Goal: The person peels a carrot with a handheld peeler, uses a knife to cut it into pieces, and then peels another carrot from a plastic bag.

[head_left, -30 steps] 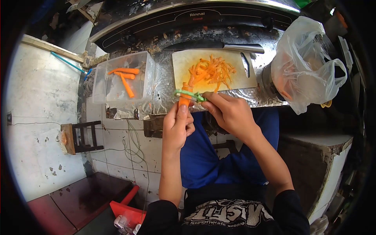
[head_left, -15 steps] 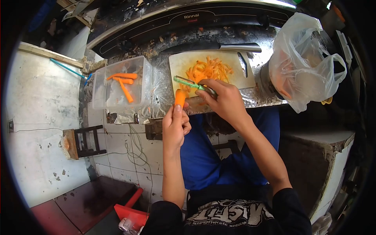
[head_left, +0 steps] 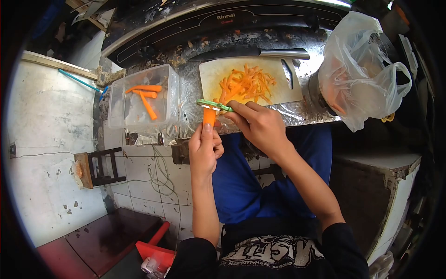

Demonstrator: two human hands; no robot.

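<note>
My left hand (head_left: 204, 148) grips the lower end of an orange carrot (head_left: 209, 116) and holds it upright at the counter's front edge. My right hand (head_left: 260, 126) holds a green peeler (head_left: 211, 104), its blade lying across the carrot's top end. Just behind them lies a pale cutting board (head_left: 290, 88) with a heap of orange carrot peelings (head_left: 246, 84).
A clear plastic tub (head_left: 118, 109) with three peeled carrots stands to the left on foil. A large knife (head_left: 260, 53) lies behind the board, below a black Rinnai stove (head_left: 223, 18). A white plastic bag (head_left: 360, 74) sits at the right. A small wooden stool (head_left: 95, 166) stands on the floor below.
The peeler went from the carrot out over the board, then came back onto the carrot's top end. My left hand with the carrot shifted slightly left.
</note>
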